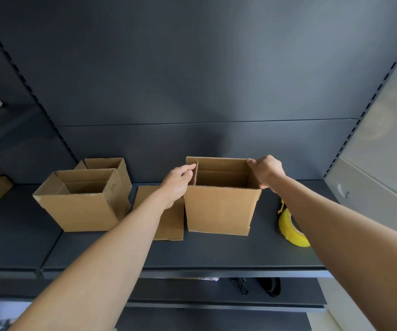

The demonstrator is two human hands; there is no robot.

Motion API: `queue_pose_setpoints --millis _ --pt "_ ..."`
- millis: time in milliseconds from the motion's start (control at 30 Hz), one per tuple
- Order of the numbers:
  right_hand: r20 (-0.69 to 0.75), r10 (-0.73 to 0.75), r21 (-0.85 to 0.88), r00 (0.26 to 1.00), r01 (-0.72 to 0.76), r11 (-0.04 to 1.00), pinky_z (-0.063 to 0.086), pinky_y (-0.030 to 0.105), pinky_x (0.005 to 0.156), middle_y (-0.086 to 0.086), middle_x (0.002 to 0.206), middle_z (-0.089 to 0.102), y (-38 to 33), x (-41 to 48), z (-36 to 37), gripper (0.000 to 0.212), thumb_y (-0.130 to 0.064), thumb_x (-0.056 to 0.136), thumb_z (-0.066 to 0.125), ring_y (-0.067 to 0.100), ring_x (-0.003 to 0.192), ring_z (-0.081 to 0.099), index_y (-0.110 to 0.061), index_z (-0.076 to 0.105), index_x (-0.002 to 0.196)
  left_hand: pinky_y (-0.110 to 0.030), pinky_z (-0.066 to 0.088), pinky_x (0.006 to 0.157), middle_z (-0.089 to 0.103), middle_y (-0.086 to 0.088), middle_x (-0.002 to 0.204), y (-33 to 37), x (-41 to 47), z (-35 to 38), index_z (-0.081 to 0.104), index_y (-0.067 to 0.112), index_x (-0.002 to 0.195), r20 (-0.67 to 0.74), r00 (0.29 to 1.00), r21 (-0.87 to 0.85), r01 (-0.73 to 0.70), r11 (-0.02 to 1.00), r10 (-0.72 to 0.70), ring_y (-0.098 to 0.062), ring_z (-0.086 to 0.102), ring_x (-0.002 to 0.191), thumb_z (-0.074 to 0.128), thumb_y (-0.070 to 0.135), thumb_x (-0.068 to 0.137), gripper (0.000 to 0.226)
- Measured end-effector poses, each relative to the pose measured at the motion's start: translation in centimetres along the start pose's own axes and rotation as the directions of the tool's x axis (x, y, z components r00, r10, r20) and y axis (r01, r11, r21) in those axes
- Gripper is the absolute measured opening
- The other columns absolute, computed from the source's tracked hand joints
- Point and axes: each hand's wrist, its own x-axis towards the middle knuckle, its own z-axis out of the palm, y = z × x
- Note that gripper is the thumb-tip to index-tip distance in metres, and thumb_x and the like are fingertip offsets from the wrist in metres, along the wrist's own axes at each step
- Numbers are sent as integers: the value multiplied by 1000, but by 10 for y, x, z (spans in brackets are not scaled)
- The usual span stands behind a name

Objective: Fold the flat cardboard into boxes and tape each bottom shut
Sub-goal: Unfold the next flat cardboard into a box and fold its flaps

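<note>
An open-topped cardboard box (219, 211) stood upright on a dark shelf (204, 252). The person's left grip (177, 185) pinched the box's left flap between thumb and fingers; the right grip (266, 172) curled narrowly over its top right corner. Flat cardboard (168, 225) lay just left of it, a yellow tape roll (288, 226) to the right, two folded boxes (80, 209) farther left.

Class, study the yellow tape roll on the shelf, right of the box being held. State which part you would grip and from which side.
Probably pinch the tape roll across its width, over the outer yellow band, coming from above and from the box side. That curved band faces up and left with nothing against it. The right forearm hides its far side and core.
</note>
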Motion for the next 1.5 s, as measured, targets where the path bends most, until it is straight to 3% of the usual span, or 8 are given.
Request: queue_pose_setpoints --millis 167,433,533,667,767,1100,1267,1500 --pt "0 37 35 999 -37 999 43 25 45 15 89 58 0 0 1 44 -44 98 44 31 66 61 -1 55 96 -54 25 110 19 5 155 3 5 -6 37 32 145 150 986 64 69 996 -78 -27 22 142 33 23 104 42" --pt "13 58 75 998 -59 995 45 24 48 13 85 56 1 -3 2 45 -47 97 44 27 60 57 -3 55 96 -50 23 112 19 6 154 3 13 -6 37 29 145 208 965 62 148 987 -158 -26 23 141 46 15 99 49" --pt "200 45 247 979 -95 964 47 26 53 5 68 48 9 -6 -9 42 -49 96 47 16 52 47 -9 53 84 -48 27 110 26 2 151 -1 13 -3 33 27 146 186 968 -30 179 983 -170 -27 28 137 51 16 97 54" --pt "501 -48 489 864 -237 839 51 29 64 12 89 58 28 -7 -33 19 -24 98 49 20 73 57 -10 62 99 -49 29 111 23 3 153 -5 14 -2 35 29 146 192 970 -64 162 985 -147 -27 27 138 51 9 96 56" --pt "577 -136 557 805 -267 787 52 28 73 9 99 66 41 -2 -35 28 0 96 41 21 87 61 -9 64 111 -48 30 109 21 5 153 -6 14 -1 34 31 146 211 968 -79 159 984 -139 -26 27 137 55 10 95 59" --pt "507 -56 277 860 -102 955 52 32 85 8 106 62 32 -4 -10 31 -12 93 60 19 92 59 -9 57 124 -52 23 112 19 8 155 -4 14 -2 38 32 144 218 968 -74 144 987 -125 -25 22 141 55 27 95 52" --pt "474 -56 335 879 -121 935 54 40 91 7 116 59 32 0 -2 59 -1 89 63 24 99 61 -31 46 137 -50 26 111 32 3 151 -8 12 -2 33 30 146 197 968 -126 183 975 -156 -24 29 139 48 41 96 53" --pt "477 -70 381 876 -134 915 56 35 82 7 116 59 35 0 0 66 -1 89 62 21 93 63 -32 41 142 -55 25 113 36 0 147 -9 11 -3 39 32 143 233 961 -183 197 963 -152 -25 33 135 48 50 93 54"
